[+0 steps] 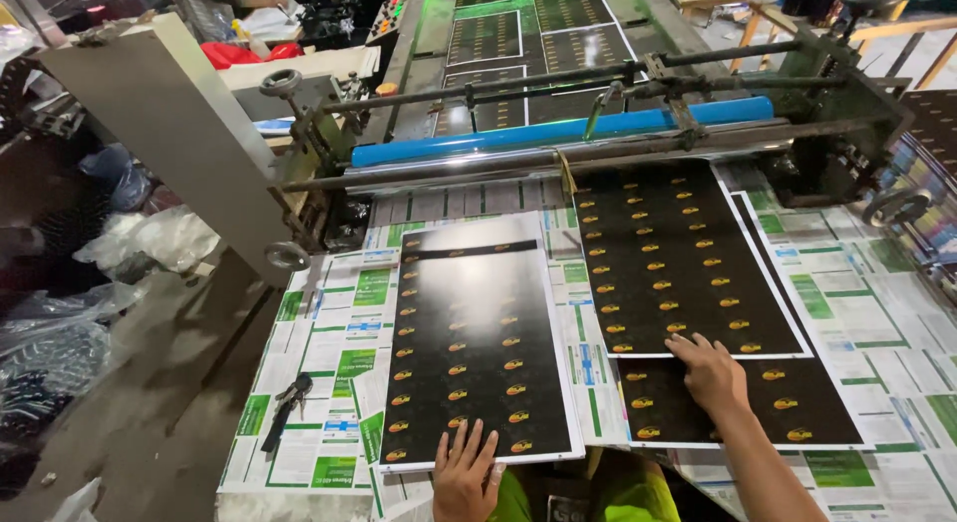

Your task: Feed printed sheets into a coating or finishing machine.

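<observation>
The left hand (466, 474) was laid flat, fingers spread and grasping nothing, on the near edge of a glossy black sheet (477, 343) printed with rows of small orange marks. The right hand (710, 370) was pressed open-palmed where two more black sheets (678, 263) overlapped. All were spread over a table (329, 382) papered with green-and-white labels, below a blue roller (558, 133).

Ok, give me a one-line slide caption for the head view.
Left hand and right hand press flat on glossy black printed sheets below a blue roller.
</observation>
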